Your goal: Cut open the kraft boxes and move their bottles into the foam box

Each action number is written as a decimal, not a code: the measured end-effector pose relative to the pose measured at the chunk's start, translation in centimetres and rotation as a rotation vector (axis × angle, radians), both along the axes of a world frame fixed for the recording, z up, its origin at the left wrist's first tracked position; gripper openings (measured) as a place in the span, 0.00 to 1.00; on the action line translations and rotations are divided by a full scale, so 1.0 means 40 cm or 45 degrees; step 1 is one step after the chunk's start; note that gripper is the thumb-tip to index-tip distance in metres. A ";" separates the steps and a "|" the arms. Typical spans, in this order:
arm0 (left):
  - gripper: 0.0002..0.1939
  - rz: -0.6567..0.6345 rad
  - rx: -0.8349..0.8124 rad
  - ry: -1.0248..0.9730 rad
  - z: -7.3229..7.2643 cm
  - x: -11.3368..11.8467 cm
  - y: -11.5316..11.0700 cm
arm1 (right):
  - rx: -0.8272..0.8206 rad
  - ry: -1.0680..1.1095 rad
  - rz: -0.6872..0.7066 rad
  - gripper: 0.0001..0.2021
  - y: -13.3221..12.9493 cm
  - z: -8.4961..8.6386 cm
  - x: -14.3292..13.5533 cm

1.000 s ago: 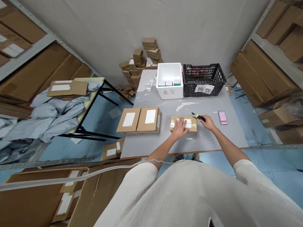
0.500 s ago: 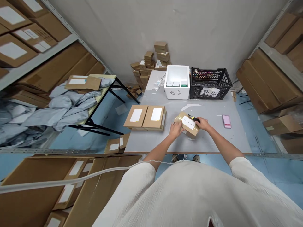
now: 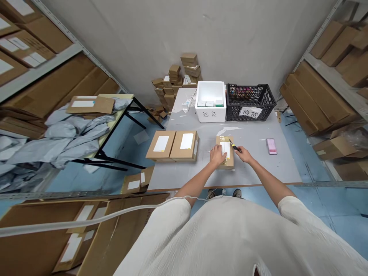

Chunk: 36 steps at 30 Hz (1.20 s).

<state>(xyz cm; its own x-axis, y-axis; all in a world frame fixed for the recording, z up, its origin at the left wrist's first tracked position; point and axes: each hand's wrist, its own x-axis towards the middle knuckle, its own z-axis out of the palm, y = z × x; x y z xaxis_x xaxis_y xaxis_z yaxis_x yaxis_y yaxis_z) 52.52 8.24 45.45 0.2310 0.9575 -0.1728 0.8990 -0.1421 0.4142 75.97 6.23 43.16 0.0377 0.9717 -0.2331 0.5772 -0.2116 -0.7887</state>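
A small taped cardboard box (image 3: 229,163) with a white label lies on the grey table in front of me. My left hand (image 3: 217,155) rests on its left side and label, fingers spread over the top. In my right hand (image 3: 245,155) is a black and yellow utility knife (image 3: 236,148), gripped by its handle. The knife's tip points up and left, at the box's right upper edge; whether it touches the cardboard I cannot tell. Two labelled cardboard boxes, one (image 3: 161,146) beside the other (image 3: 184,145), stand to the left of my left hand.
At the table's back stand a white foam box (image 3: 211,114) holding small cartons and a black plastic crate (image 3: 250,103). A pink phone-like object (image 3: 271,146) lies at the right. Grey parcels (image 3: 71,132) cover a side table at left. A white cable (image 3: 115,212) crosses in front.
The small box has been turned from slanted to nearly straight. My left hand has moved onto its left side and top, and the knife now points at its right upper edge.
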 end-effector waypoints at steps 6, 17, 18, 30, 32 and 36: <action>0.60 -0.088 -0.151 0.114 -0.008 0.102 -0.040 | 0.017 0.124 -0.172 0.21 0.105 0.013 0.022; 0.65 -0.659 -0.158 0.162 -0.096 -0.014 0.066 | -0.029 0.190 -0.198 0.25 0.084 0.001 0.067; 0.65 -0.688 -0.141 0.172 -0.093 -0.027 0.074 | -0.047 0.208 -0.201 0.24 0.073 0.002 0.066; 0.49 -0.803 0.056 0.108 -0.034 -0.058 0.068 | -0.432 0.675 -0.109 0.16 -0.060 0.033 0.066; 0.44 -0.771 0.094 0.113 -0.024 -0.033 0.055 | -0.394 0.573 -0.116 0.15 -0.060 0.040 0.080; 0.37 -0.760 0.082 0.119 -0.012 0.031 0.040 | -0.327 0.340 -0.092 0.15 -0.052 0.055 0.132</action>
<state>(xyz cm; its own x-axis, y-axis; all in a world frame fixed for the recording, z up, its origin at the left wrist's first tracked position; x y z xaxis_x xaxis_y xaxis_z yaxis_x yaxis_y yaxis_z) 53.76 9.86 44.97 0.7182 0.6763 -0.1641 0.6882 -0.6554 0.3111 81.26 4.14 45.36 0.0092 0.8774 -0.4796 0.3344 -0.4547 -0.8255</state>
